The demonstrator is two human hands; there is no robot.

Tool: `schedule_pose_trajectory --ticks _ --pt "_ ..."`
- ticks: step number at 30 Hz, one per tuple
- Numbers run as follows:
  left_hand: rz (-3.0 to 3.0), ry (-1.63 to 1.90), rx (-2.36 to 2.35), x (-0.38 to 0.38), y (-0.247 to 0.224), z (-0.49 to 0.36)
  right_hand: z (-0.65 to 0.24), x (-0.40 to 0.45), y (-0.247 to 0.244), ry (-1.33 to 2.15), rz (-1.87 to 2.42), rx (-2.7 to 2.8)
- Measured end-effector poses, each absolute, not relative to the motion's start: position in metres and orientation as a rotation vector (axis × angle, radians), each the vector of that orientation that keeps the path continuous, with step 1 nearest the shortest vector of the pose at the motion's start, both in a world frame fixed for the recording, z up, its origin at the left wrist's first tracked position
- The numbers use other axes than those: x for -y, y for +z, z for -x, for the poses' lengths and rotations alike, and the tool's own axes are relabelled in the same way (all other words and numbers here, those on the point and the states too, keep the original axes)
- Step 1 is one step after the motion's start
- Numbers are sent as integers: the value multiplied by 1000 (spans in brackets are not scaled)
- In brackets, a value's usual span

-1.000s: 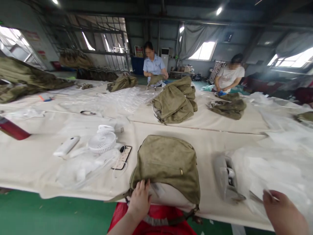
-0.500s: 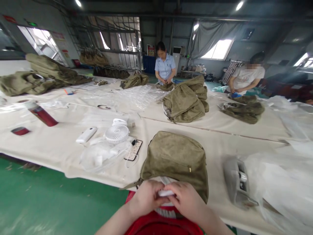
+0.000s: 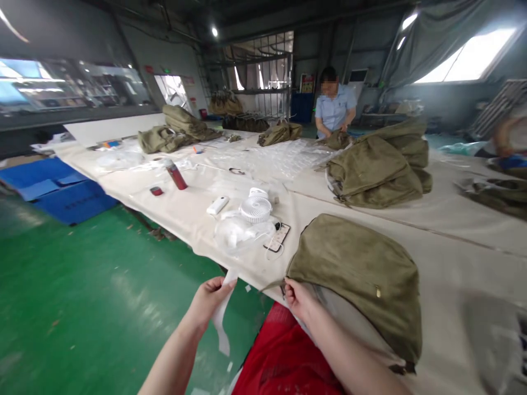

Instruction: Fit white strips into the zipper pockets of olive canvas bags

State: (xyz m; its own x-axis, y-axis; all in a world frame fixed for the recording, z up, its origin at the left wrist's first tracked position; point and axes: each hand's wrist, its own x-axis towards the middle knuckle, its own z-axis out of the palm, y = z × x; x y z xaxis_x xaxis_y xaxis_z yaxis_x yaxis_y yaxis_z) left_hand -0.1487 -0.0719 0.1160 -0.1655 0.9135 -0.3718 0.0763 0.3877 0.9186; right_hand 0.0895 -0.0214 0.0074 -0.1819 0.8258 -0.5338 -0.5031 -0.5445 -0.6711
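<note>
In my left hand (image 3: 212, 299), thumb and fingers pinch a white strip (image 3: 222, 323), thin and paper-like, which dangles over the green floor. My right hand (image 3: 298, 296) is closed at the near left corner of an olive-green canvas backpack (image 3: 358, 258), beside a narrow strap (image 3: 272, 285); the fingertips seem to pinch the bag's edge there. The backpack lies flat on the table's near edge, a small zipper pull (image 3: 377, 292) on its face. Its pale underside shows below my right forearm.
Left of the backpack are a phone (image 3: 278, 238), a white fan (image 3: 255, 209), clear plastic and a white power bank (image 3: 217, 206). A red flask (image 3: 176, 175) stands farther off. More olive bags (image 3: 374, 170) lie across the table (image 3: 197, 219). Opposite, a person (image 3: 334, 104) handles a bag.
My hands have parted: the left has swung out over the floor with the white strip, the right has gone to the backpack's corner. The view has turned left.
</note>
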Motion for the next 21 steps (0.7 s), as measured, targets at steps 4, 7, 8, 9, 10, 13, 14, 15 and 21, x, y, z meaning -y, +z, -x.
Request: schedule_pose_trajectory --ticks 4,7,8,9,10,13,14,15,21 --pt "-962 1066 -1647 89 110 175 -95 36 15 2093 1126 120" --pt "-1103 1017 -1596 100 101 179 -101 53 30 2270 983 205" --pt "-1142 972 -1570 103 97 178 -101 57 35 2283 958 283" --pt "-1179 919 -1542 106 93 177 -101 61 40 2271 945 358" --pt "-1215 862 -1511 108 89 174 -99 63 44 2238 940 419" --pt "-1331 690 -1406 112 78 164 -96 67 51 2109 921 487" --pt "-1370 643 -1374 113 75 161 -95 67 52 2074 913 485" --pt "-1405 605 -1347 114 73 157 -95 67 52 2049 906 478" --pt "-1571 498 -1314 112 71 140 -96 70 50 1951 925 378"
